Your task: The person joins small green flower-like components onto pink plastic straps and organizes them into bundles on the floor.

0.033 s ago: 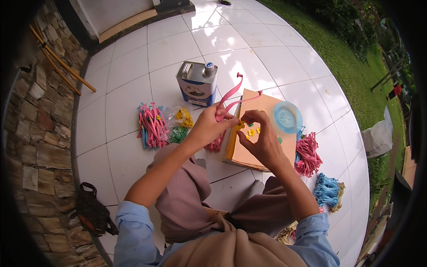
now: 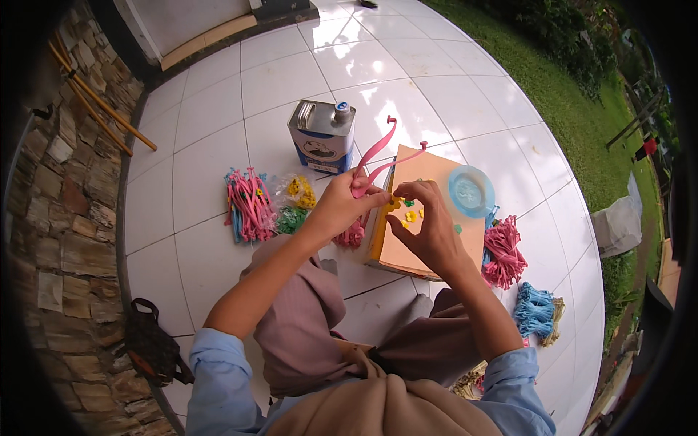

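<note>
The left hand [image 2: 347,200] grasps a folded, flexible pink strap [image 2: 378,151], long axis running away from the person, past the far-left corner of the peach-topped cardboard box [image 2: 429,253]. A yellow, flower-shaped, plastic-looking piece [image 2: 394,204] appears over the box's left edge, between left hand and right hand [image 2: 430,229]; whether the latter grips it cannot be told.

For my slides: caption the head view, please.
Left hand holds a pink strap; right hand hovers over a box bearing yellow flowers.

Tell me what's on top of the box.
On the box: a blue bowl, small yellow flowers and small green pieces. Whatever lies beneath the right hand or the bowl is hidden.
</note>
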{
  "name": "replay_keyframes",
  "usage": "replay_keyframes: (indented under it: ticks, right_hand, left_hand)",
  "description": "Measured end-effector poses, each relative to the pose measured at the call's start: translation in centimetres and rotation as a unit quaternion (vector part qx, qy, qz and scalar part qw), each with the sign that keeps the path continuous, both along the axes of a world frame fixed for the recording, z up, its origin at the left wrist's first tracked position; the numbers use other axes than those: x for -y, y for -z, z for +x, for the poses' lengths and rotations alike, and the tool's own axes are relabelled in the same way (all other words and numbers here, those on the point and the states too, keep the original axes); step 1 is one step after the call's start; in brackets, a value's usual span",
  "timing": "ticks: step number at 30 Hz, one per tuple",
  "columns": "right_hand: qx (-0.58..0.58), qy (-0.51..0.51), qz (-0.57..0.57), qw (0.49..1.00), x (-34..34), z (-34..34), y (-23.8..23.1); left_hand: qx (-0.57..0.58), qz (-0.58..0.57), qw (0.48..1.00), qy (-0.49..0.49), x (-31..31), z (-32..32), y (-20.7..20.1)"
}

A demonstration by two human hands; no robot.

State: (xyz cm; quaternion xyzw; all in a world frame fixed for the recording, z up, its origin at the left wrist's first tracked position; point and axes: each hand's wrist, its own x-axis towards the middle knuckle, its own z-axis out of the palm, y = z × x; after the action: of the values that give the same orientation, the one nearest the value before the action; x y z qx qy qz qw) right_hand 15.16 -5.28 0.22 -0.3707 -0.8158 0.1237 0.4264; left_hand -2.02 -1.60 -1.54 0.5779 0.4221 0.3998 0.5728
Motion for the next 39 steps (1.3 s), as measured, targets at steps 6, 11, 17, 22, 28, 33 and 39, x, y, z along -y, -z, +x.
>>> replay_keyframes:
  ticks: [6,11,17,22,28,33,39]
  right_hand:
    - [0.037,-0.005,0.139,0.990,-0.3,0.4,-0.1]
    - [-0.192,0.104,-0.075,0.973,-0.1,0.4,-1.5]
    - [-0.315,0.037,-0.151,0.936,-1.5,0.9,-2.7]
    - [-0.353,0.017,-0.221,0.909,-1.8,0.7,-3.3]
    - [-0.379,0.024,-0.268,0.885,-1.8,0.2,-3.3]
    - [-0.418,0.031,-0.295,0.859,-2.1,-0.7,-3.3]
    - [-0.404,0.016,-0.289,0.868,-2.4,-0.8,-3.2]
  left_hand:
    - [0.034,-0.066,0.997,0.023,0.1,0.4,-0.5]
    - [0.118,-0.056,0.991,-0.007,0.1,0.4,-0.5]
    - [0.081,0.033,0.995,-0.042,0.0,0.8,-0.8]
    - [0.088,0.029,0.991,-0.102,0.2,0.6,-0.9]
    - [0.124,0.083,0.984,-0.100,0.3,0.7,-1.2]
    - [0.121,0.100,0.982,-0.106,0.8,1.1,-2.0]
    - [0.099,0.123,0.982,-0.106,0.9,1.1,-2.1]
